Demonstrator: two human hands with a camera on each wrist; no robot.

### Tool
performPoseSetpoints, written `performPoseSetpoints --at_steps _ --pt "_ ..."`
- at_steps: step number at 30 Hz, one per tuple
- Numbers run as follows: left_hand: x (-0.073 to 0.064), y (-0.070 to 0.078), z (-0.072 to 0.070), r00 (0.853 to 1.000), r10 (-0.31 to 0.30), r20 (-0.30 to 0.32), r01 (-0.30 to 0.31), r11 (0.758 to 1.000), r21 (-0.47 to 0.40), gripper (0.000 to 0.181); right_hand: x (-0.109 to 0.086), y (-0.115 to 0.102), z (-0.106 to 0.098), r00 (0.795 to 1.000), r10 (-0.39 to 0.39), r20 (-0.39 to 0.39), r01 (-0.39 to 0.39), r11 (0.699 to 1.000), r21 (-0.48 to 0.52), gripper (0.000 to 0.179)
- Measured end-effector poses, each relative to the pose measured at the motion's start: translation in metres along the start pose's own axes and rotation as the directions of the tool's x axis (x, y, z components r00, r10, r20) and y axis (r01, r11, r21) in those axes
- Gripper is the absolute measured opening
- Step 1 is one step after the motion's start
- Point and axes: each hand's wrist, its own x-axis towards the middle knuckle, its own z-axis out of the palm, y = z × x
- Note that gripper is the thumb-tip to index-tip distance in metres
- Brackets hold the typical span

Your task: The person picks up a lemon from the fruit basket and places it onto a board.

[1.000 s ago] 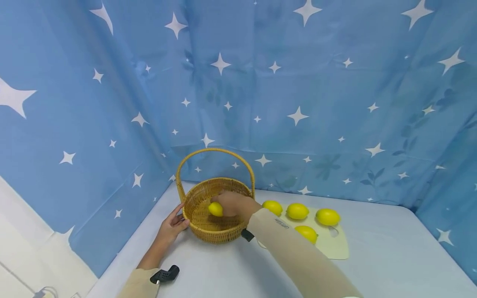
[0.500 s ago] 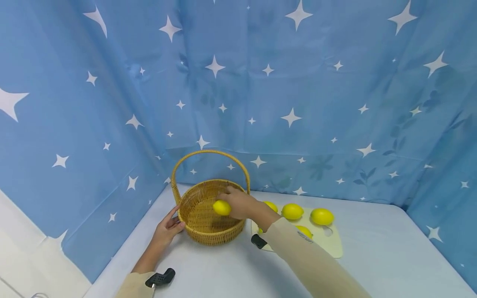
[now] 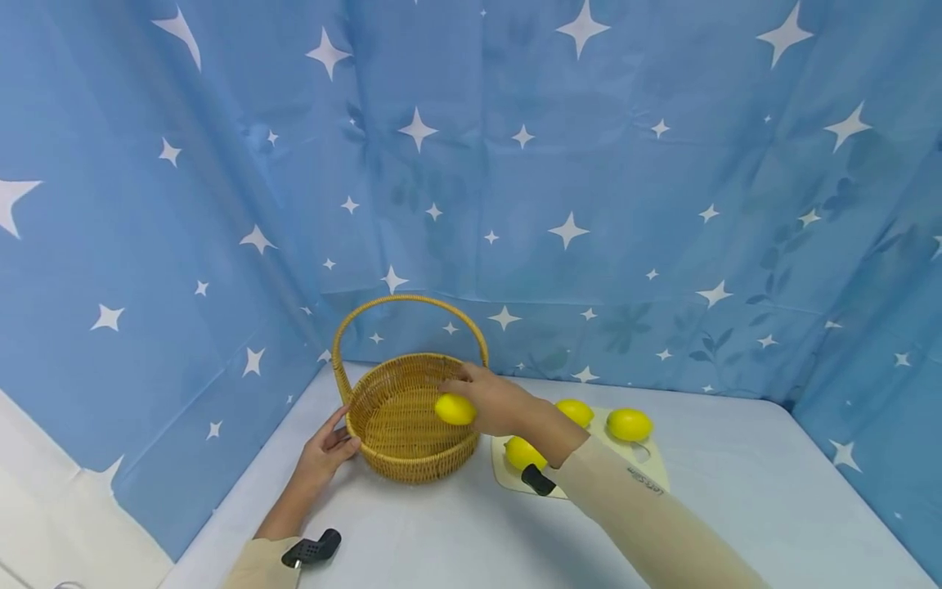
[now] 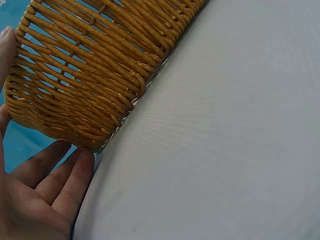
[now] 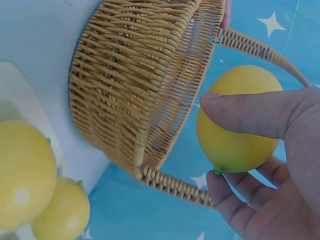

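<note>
In the head view a wicker basket [image 3: 415,469] with a tall arched handle stands at the table's left. My left hand [image 3: 324,456] is at its left side. The left wrist view shows straight, spread fingers [image 4: 75,185] with their tips against the wicker [image 4: 95,65] near the base, the thumb farther up by the rim. Over the basket's right rim, my right hand [image 3: 496,402] pinches a lemon [image 3: 455,409]. Up close, its thumb [image 5: 245,112] presses one side of the yellow lemon [image 5: 240,145] and the fingers curl beneath; a green stem tip shows.
A cream cutting board [image 3: 503,477] lies right of the basket, bearing several lemons [image 3: 629,424], partly hidden by the right forearm [image 3: 633,491]. A blue star-patterned curtain [image 3: 515,180] hangs behind the white table [image 3: 736,491] and along its left side.
My right hand has drawn the lemon rightward from inside the basket to over its right rim. My left hand keeps its place at the basket. The head view has shifted slightly.
</note>
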Motion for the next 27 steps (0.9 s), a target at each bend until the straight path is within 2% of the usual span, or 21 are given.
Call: performPoseSetpoints --at_steps 4,9,15,19,22,27 --pt "-0.001 0.001 -0.001 1.0 0.009 0.007 -0.009 1.0 -0.01 0.069 -0.014 0.0 -0.007 0.999 -0.031 -0.027 0.031 0.999 -0.011 0.065" --pt "-0.001 0.001 -0.001 1.0 -0.002 0.002 0.002 1.0 -0.012 0.069 -0.034 0.006 -0.009 0.999 -0.039 -0.036 0.038 0.999 -0.01 0.067" --pt "0.0 0.0 0.0 1.0 -0.007 0.007 0.007 1.0 0.001 0.07 -0.065 0.024 -0.003 0.999 0.022 -0.043 -0.023 1.0 -0.009 0.065" --pt "0.001 0.001 -0.001 1.0 0.009 0.01 -0.009 1.0 -0.001 0.07 -0.086 0.04 0.001 0.994 0.095 -0.045 -0.096 0.995 -0.013 0.065" --pt "0.001 0.002 0.0 1.0 0.01 0.019 -0.01 1.0 -0.017 0.07 -0.101 0.05 0.003 0.987 0.154 -0.042 -0.154 0.988 0.008 0.066" --pt "-0.001 0.001 0.0 1.0 -0.001 0.013 0.001 1.0 -0.017 0.069 -0.127 0.062 0.004 0.98 0.19 -0.063 -0.186 0.981 0.056 0.065"
